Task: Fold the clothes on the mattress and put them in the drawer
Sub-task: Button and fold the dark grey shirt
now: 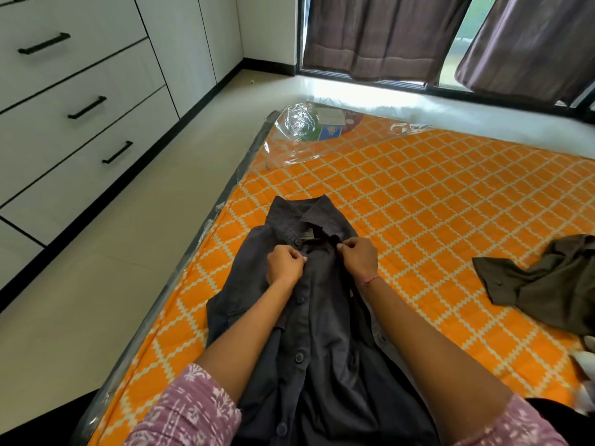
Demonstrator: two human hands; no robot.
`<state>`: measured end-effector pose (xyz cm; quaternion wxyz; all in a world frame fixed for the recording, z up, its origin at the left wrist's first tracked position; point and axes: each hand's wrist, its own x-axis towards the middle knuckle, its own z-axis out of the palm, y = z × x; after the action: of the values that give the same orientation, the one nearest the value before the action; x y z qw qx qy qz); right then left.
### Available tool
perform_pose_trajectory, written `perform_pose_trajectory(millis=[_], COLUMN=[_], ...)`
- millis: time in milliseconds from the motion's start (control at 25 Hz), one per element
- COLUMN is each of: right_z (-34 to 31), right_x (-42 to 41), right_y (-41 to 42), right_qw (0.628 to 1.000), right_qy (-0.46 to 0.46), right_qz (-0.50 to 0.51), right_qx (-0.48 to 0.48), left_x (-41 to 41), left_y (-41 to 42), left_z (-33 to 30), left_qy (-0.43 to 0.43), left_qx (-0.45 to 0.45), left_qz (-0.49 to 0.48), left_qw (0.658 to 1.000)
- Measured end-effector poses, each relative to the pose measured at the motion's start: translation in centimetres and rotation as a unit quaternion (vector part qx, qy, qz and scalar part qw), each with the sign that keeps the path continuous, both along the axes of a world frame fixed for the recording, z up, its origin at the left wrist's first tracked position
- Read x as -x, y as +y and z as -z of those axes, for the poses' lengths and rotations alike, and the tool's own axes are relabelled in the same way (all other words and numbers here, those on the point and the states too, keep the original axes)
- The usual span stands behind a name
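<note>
Fingers of both hands are curled and pinching cloth just below the collar of a dark grey button-up shirt (317, 304): the left hand (285, 265) nips the placket edge beside a button, and the right hand (360, 257) nips the opposite front edge at about three o'clock from it, the two close together with a narrow strip of placket between them. It looks like the top button is being done up or the fronts drawn level before folding, though the exact finger contact is too small to read. Nearest the camera, patterned pink sleeves end above both forearms, which run up over the shirt's lower half. The shirt lies face up on the orange lattice-print mattress (434, 194), its long axis running from six o'clock at the hem to twelve o'clock at the collar, so the sleeves and sides to be folded lie out at nine and three from the hands; both hands sit equally near. At three o'clock, well apart, lies a crumpled olive shirt (544, 294), not yet folded. Farther off at ten o'clock, across a strip of floor, stands the white drawer unit (74, 91) with black handles, every drawer closed.
</note>
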<state>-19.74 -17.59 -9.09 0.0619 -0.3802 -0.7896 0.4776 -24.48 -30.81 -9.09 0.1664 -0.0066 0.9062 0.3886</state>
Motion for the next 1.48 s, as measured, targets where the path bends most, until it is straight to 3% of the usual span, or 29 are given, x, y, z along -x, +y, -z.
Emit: perform_pose_trajectory(millis=[80, 160, 280, 440, 680, 800, 960, 1120, 1200, 1320, 1480], right_z=[-1.4, -2.9, -4.6, -5.0, -6.5, -6.9, -6.8, -8.1, -8.3, -8.0, -7.3], right_x=[-0.6, -1.3, -1.9, -2.5, -3.4, -4.1, -4.0, -4.3, -4.2, -3.5, -3.0], right_y=[-0.3, -1.2, -3.3, -6.0, -8.3, -9.0, -8.9, -7.2, -6.6, -6.1, -6.5], right_qw=[0.987, 0.975, 0.978, 0.986, 0.993, 0.992, 0.992, 0.941, 0.954, 0.983, 0.979], right_qy=[0.035, 0.014, 0.036, 0.081, 0.095, 0.103, 0.111, 0.108, 0.113, 0.115, 0.122], right_qz=[-0.023, -0.107, -0.143, -0.086, -0.056, -0.043, -0.032, -0.013, -0.057, -0.097, -0.142], right_qx=[0.153, 0.193, 0.147, 0.122, -0.03, -0.055, 0.051, 0.32, 0.271, 0.104, -0.076], left_x=[0.1, 0.2, 0.0, -1.3, -2.9, -3.2, -3.2, -2.8, -2.6, -2.7, -3.0], left_y=[-0.9, -1.6, -3.0, -4.4, -5.0, -4.8, -5.0, -4.5, -4.2, -3.7, -3.1], left_z=[-1.2, -2.6, -4.5, -5.9, -6.9, -7.3, -6.6, -6.9, -7.5, -7.4, -6.7], left_qy=[0.031, 0.069, 0.046, 0.001, 0.084, 0.1, 0.042, 0.024, 0.032, 0.02, 0.076], left_qx=[-0.01, -0.02, -0.109, -0.194, -0.16, -0.153, -0.21, -0.249, -0.243, -0.246, -0.193], left_qz=[0.0, 0.008, 0.02, 0.019, 0.045, 0.062, 0.04, 0.026, 0.051, 0.016, -0.018], left_qw=[0.999, 0.997, 0.993, 0.981, 0.982, 0.981, 0.976, 0.968, 0.968, 0.969, 0.978])
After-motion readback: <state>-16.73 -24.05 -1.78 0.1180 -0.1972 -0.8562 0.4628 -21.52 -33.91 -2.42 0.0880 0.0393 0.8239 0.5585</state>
